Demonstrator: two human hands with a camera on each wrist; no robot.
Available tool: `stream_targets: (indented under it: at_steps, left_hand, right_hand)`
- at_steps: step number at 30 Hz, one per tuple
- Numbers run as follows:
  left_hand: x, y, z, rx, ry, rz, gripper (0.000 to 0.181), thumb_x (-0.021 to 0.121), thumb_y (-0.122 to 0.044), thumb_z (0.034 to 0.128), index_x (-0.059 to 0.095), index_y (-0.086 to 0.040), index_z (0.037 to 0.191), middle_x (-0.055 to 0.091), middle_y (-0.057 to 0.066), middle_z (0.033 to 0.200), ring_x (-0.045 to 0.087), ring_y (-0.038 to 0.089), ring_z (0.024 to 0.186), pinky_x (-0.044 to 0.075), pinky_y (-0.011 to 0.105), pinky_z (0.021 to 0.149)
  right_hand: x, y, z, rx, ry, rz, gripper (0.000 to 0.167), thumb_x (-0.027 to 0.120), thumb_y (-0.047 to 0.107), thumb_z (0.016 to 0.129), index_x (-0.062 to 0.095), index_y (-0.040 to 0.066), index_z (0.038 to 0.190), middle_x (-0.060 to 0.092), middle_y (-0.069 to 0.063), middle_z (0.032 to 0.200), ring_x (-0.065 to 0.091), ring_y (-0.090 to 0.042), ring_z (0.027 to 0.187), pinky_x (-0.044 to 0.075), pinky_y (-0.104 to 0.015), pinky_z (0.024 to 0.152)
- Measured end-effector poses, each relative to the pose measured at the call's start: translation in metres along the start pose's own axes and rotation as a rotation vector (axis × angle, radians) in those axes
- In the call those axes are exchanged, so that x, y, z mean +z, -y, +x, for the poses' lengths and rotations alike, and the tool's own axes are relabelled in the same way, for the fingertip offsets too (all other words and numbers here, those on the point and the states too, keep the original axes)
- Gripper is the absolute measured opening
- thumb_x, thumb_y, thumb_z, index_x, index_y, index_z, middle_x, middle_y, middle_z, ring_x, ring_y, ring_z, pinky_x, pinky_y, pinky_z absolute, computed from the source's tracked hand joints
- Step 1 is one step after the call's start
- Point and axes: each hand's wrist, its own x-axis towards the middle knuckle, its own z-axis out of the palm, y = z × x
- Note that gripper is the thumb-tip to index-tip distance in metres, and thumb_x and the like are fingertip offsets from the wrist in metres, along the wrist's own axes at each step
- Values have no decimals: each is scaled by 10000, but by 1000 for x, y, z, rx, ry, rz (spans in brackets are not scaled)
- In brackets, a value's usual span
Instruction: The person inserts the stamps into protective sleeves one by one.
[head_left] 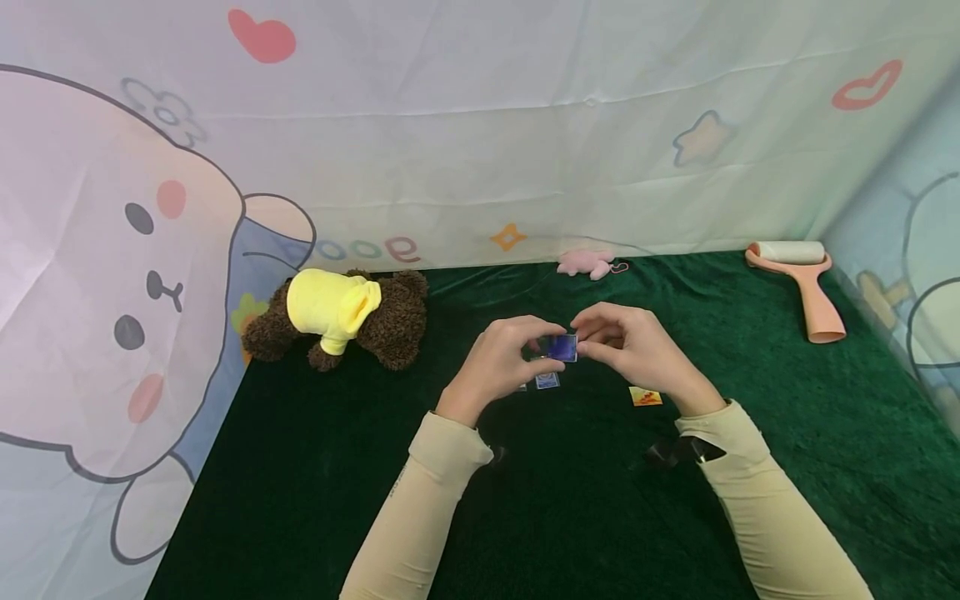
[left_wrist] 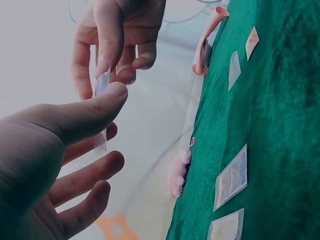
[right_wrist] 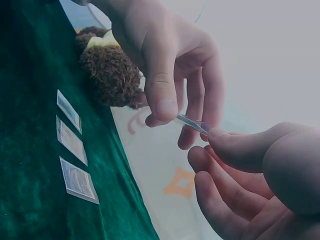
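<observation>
Both hands meet over the cloth at a small card with a dark blue face (head_left: 562, 348), which looks to be in a clear sleeve. My left hand (head_left: 498, 364) pinches it between thumb and fingers. At its other edge, my right hand (head_left: 636, 346) pinches with thumb and fingertip. In the left wrist view the card (left_wrist: 101, 87) appears nearly edge-on. Below the hands lies a sleeved card (head_left: 547, 381), with another partly hidden beside it. The right wrist view has a row of three sleeved cards, the nearest card (right_wrist: 79, 181) among them. An orange-yellow card (head_left: 646, 396) lies near my right wrist.
A dark green cloth (head_left: 315, 492) covers the table. At the back left lies a brown plush toy (head_left: 397, 321) in a yellow top. A pink plush (head_left: 585, 262) sits at the back, a lint roller (head_left: 813, 292) at the right. A clear sleeve (left_wrist: 234, 71) lies near the orange card.
</observation>
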Motion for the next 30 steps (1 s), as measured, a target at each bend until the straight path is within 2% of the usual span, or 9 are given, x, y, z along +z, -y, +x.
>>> stream_targets:
  at_steps: [9, 16, 22, 27, 30]
  left_hand:
    - [1, -4, 0, 18, -3, -7, 418, 857, -183, 900, 730, -87, 1286, 744, 58, 1234, 676, 170, 928, 609, 419, 802]
    - [3, -3, 1, 35, -6, 18, 408, 854, -189, 901, 735, -72, 1274, 750, 55, 1210, 678, 188, 914, 601, 375, 782]
    - [5, -5, 2, 47, -5, 16, 411, 852, -188, 904, 733, -55, 1274, 751, 77, 1206, 674, 195, 906, 602, 408, 814]
    - [7, -6, 3, 42, -5, 38, 419, 855, -208, 901, 735, -73, 1279, 753, 65, 1206, 675, 167, 909, 601, 378, 821]
    - [8, -7, 2, 32, 3, 34, 438, 864, -244, 896, 736, -82, 1282, 756, 46, 1209, 682, 144, 962, 599, 364, 869]
  right_hand:
    - [-1, 2, 1, 36, 7, -8, 292, 756, 73, 975, 679, 77, 1257, 763, -38, 1026, 742, -147, 863, 580, -290, 722]
    - [-1, 1, 2, 51, 40, 6, 333, 742, 53, 981, 650, 31, 1300, 783, -51, 1024, 755, -165, 873, 591, -296, 741]
    - [-1, 3, 2, 54, 48, 9, 346, 747, 48, 974, 647, 48, 1305, 780, -41, 1004, 753, -157, 860, 601, -299, 733]
    - [0, 3, 2, 65, 51, 2, 336, 751, 64, 974, 646, 66, 1293, 778, -24, 982, 743, -137, 834, 603, -300, 728]
    - [0, 3, 2, 72, 62, 9, 335, 755, 77, 975, 640, 55, 1289, 776, -17, 968, 740, -134, 822, 604, -304, 729]
